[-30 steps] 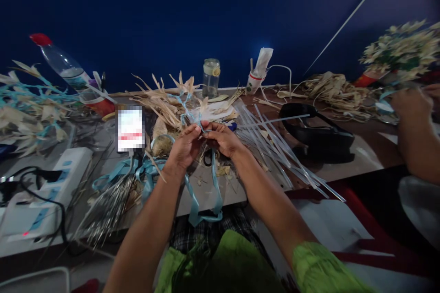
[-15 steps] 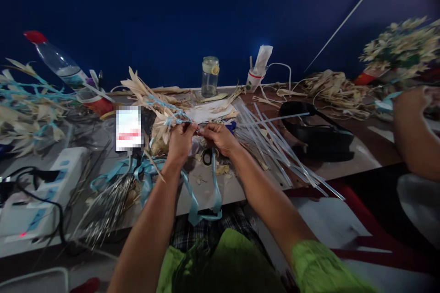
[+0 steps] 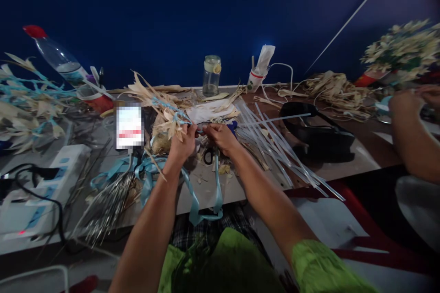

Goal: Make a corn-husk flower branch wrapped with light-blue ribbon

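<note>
My left hand is closed in a pinch on the stem of a dried-husk flower spray, whose thin stems are wrapped in light blue. The pale petals fan out up and left of that hand. Close beside it, my right hand pinches a light blue ribbon at the stem's end; the fingertips hide the exact contact. From there the ribbon hangs down in a loop over the table edge. Just under the hands lies a black ring-shaped handle, apparently of scissors.
Clear plastic sticks and a black headset-like object lie to the right. At left are a bundle of metal wires, a lit phone and a power strip. A glass jar stands behind. Another person's arm is at far right.
The flower spray has turned slightly, its petals now lower and further right over my left hand. Both hands have shifted a little right and stay close together.
</note>
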Demonstrator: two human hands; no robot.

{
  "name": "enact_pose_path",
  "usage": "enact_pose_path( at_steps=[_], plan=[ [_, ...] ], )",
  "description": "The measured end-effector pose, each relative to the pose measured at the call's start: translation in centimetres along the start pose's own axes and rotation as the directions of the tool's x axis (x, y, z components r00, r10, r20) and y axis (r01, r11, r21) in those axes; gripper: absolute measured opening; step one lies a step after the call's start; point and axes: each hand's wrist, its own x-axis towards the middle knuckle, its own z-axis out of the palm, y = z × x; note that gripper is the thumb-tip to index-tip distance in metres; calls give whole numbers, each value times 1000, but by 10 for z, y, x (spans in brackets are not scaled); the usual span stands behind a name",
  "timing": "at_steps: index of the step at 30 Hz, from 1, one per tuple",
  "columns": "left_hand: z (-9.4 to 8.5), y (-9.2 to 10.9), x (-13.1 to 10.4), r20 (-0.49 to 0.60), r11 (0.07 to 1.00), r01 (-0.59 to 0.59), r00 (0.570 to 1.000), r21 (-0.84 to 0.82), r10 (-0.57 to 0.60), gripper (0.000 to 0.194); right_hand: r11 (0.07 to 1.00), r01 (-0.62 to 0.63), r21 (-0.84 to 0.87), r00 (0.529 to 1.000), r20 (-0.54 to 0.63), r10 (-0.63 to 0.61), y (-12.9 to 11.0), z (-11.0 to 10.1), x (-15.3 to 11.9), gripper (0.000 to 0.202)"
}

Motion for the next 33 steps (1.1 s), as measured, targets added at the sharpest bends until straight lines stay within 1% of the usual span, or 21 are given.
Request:
enact_pose_path(
  at_steps=[3,5,6,8,9,11,14,17,20,22,23,24,25,27,29,31,33],
  plan=[
    [2,3,-2,15,977,-26,1000,213,23,16,1000,2,-27,1000,12,-2,0,-1,-1,26],
    [2,5,-3,17,950,-54,999,306,52,14,1000,7,-17,1000,17,-7,-1,-2,-1,26],
    [2,6,-3,10,945,-68,998,321,68,13,1000,10,4,1000,8,-10,-2,-2,-1,27],
    [2,6,-3,-10,953,-82,996,291,88,11,997,-4,81,1000,-15,6,-5,-3,-2,28],
    [2,6,-3,-15,958,-86,996,272,93,12,991,-25,131,999,-20,28,-7,-4,-2,27],
    [2,7,-3,3,968,-81,997,238,82,16,970,-106,220,994,3,108,-10,-6,-2,25],
    [2,8,-3,41,975,-66,997,213,58,17,921,-261,288,965,77,250,-14,-9,-2,29],
    [2,11,-4,65,975,-70,996,210,58,12,870,-398,289,913,211,348,-15,-12,-2,35],
    [2,13,-4,92,971,-52,995,234,31,13,851,-466,241,858,360,367,-15,-14,-3,38],
    [3,13,-4,104,965,-45,994,257,19,15,854,-480,200,822,444,357,-16,-15,-4,44],
    [4,13,-4,106,965,-45,994,257,19,15,859,-479,180,810,467,354,-16,-15,-4,47],
    [4,12,-4,106,969,-40,994,242,14,14,867,-469,165,811,469,349,-17,-15,-5,48],
    [4,12,-4,105,977,-23,994,212,1,13,879,-452,152,822,453,344,-18,-15,-5,49],
    [4,11,-2,94,994,45,994,99,-54,10,902,-414,120,842,428,329,-20,-16,-7,45],
    [1,13,0,74,989,129,990,-78,-123,11,919,-381,96,829,475,295,-22,-19,-10,39],
    [-4,17,2,55,938,168,986,-304,-159,15,935,-337,107,782,585,215,-24,-23,-15,36],
    [-9,21,5,50,846,143,989,-514,-137,18,949,-263,176,700,712,62,-25,-28,-22,35]
  ],
)
